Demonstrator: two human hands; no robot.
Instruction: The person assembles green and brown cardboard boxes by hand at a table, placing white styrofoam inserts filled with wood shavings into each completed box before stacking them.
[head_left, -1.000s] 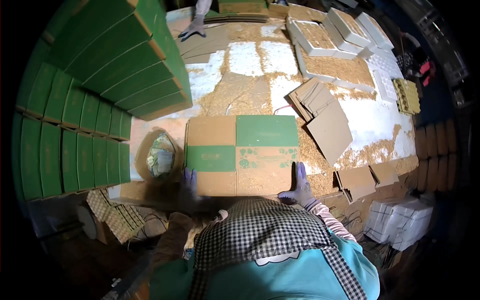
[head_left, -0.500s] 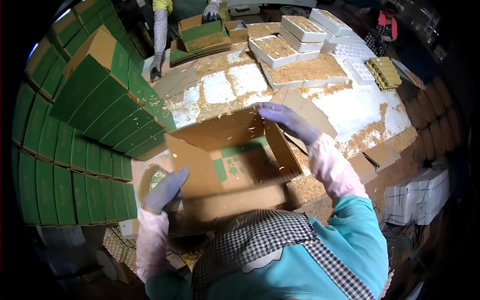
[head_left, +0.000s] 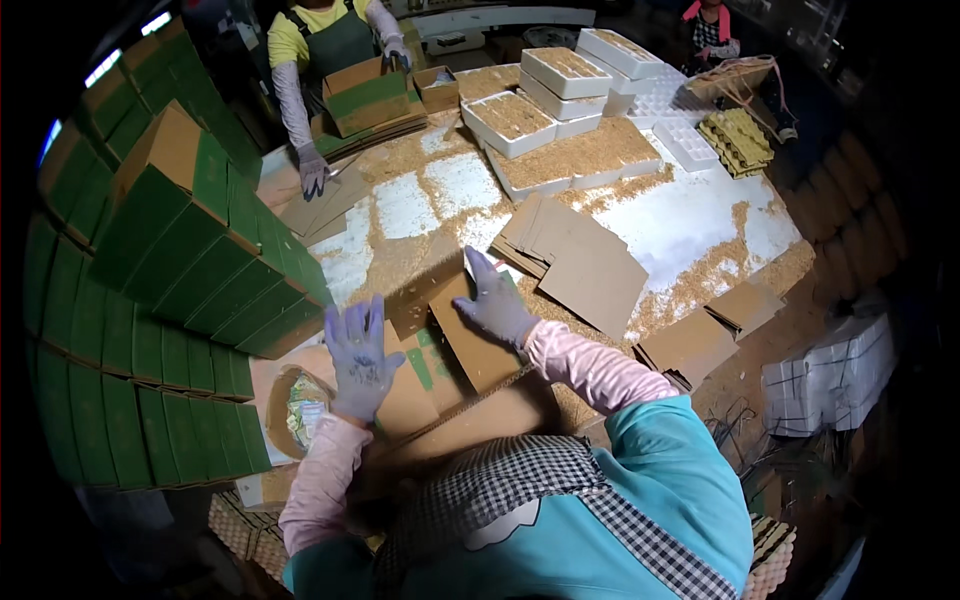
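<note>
A brown cardboard box [head_left: 475, 352] with green showing inside stands in front of me. Its right flap is folded inward over the opening, while the near flap leans out towards my apron. My right hand [head_left: 494, 305], in a grey-purple glove, rests on the right flap's upper part with its fingers apart. Above the box's left flap is my left hand [head_left: 362, 362], gloved too, its fingers spread and nothing in it. I cannot tell whether it touches the flap. Left of the box, a round container [head_left: 280, 410] holds small printed packets [head_left: 306, 408].
Green cartons [head_left: 220, 255] are stacked on the left. Flat cardboard sheets [head_left: 590, 265] lie beyond the box. White foam trays [head_left: 510, 120] of sawdust-like filling and yellow egg trays [head_left: 737, 142] stand farther off. Across the table, a co-worker's gloved hand [head_left: 313, 172] is over cardboard sheets.
The box has been set down from its tilt, and its right flap has turned inward. My right hand moved left and nearer; my left hand released the box side and spread its fingers.
</note>
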